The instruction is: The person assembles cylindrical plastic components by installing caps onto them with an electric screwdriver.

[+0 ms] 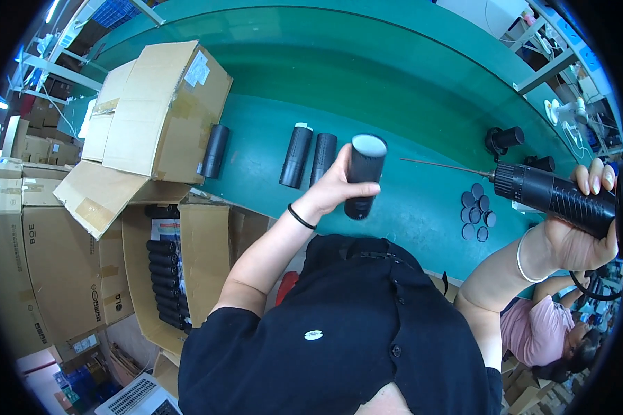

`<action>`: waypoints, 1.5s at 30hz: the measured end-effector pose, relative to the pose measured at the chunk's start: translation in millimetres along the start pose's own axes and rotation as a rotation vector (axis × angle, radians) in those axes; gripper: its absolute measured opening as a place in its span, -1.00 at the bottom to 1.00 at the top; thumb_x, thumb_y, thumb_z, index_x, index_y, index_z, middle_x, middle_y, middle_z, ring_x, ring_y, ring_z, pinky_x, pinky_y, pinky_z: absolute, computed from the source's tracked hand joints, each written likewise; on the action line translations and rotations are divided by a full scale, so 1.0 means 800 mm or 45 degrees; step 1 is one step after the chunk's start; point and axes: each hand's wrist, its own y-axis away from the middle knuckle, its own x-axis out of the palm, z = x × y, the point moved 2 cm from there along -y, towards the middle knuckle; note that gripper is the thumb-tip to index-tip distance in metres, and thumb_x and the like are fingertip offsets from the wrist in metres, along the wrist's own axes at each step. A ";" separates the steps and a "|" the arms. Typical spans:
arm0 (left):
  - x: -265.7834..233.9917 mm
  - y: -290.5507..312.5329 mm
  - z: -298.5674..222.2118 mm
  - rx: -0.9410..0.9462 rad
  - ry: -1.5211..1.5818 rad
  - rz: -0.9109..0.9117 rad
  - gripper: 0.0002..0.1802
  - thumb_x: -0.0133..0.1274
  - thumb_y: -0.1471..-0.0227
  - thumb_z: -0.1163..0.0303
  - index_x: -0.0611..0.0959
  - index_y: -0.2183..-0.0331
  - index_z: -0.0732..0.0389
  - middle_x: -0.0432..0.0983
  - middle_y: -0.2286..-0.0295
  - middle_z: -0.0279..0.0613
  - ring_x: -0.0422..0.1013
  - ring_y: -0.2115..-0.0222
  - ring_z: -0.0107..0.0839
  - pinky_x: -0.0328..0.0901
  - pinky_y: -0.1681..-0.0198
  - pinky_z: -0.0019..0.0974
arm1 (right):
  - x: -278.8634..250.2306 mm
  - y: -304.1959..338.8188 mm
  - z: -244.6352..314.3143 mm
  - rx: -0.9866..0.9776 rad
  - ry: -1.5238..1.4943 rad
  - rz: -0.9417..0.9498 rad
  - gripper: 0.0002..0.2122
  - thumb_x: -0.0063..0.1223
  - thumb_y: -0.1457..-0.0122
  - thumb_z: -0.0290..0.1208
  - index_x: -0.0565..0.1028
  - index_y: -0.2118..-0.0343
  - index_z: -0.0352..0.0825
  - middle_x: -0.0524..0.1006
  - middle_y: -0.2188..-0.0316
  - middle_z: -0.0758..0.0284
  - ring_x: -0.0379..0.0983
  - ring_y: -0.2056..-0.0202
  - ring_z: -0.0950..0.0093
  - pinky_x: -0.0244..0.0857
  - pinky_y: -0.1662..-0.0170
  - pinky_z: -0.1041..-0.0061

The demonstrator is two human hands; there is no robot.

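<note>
My left hand (pixel 341 184) is wrapped round a black cylinder (pixel 364 176) with a pale, whitish top, lifted over the green workbench (pixel 256 114). In my right hand (pixel 576 238) is a black electric screwdriver (pixel 547 196); its long thin bit points left toward the cylinder, with a gap between them. Just left of my left hand stand two similar black cylinders, a light-topped one (pixel 297 155) and a darker one (pixel 323 158). Farther left, another black cylinder (pixel 216 151) is beside the open carton. Several round black caps (pixel 476 213) lie on the bench below the screwdriver's bit.
A large open cardboard carton (pixel 142 114) occupies the bench's left end. Below it, another carton (pixel 208 270) holds several black cylinders. At the bench's right are black parts (pixel 505 140). A co-worker in a pink top (pixel 538 328) sits at the right. Stacked boxes (pixel 62 256) fill the left.
</note>
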 end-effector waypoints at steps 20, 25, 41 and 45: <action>0.051 -0.011 -0.008 0.699 -0.890 -0.079 -0.41 0.24 0.41 0.59 0.42 0.20 0.18 0.40 0.22 -0.17 0.32 0.14 -0.19 0.20 0.06 -0.23 | 0.086 0.067 -0.050 0.055 0.308 0.609 -0.59 0.27 0.12 -0.30 0.27 0.32 -0.32 0.36 0.47 0.29 0.27 0.50 0.49 0.22 0.55 0.58; 0.059 -0.015 -0.007 0.686 -0.855 -0.061 -0.41 0.25 0.40 0.58 0.42 0.20 0.18 0.39 0.21 -0.18 0.32 0.14 -0.20 0.20 0.05 -0.24 | 0.081 0.072 -0.066 0.085 0.405 0.654 -0.60 0.29 0.13 -0.29 0.31 0.33 -0.32 0.41 0.47 0.27 0.33 0.49 0.47 0.28 0.52 0.54; 0.062 -0.020 -0.007 0.739 -0.767 -0.029 -0.38 0.27 0.40 0.58 0.42 0.18 0.17 0.39 0.19 -0.20 0.30 0.11 -0.21 0.20 0.04 -0.24 | 0.079 0.074 -0.067 0.117 0.437 0.677 -0.62 0.24 0.08 -0.28 0.29 0.31 -0.31 0.41 0.45 0.28 0.35 0.47 0.47 0.32 0.44 0.54; 0.063 -0.019 -0.005 0.736 -0.713 -0.031 -0.38 0.27 0.40 0.56 0.42 0.18 0.16 0.39 0.18 -0.20 0.30 0.10 -0.21 0.18 0.02 -0.23 | 0.081 0.073 -0.066 0.146 0.420 0.692 -0.62 0.26 0.09 -0.28 0.29 0.31 -0.31 0.41 0.44 0.28 0.34 0.47 0.47 0.31 0.45 0.55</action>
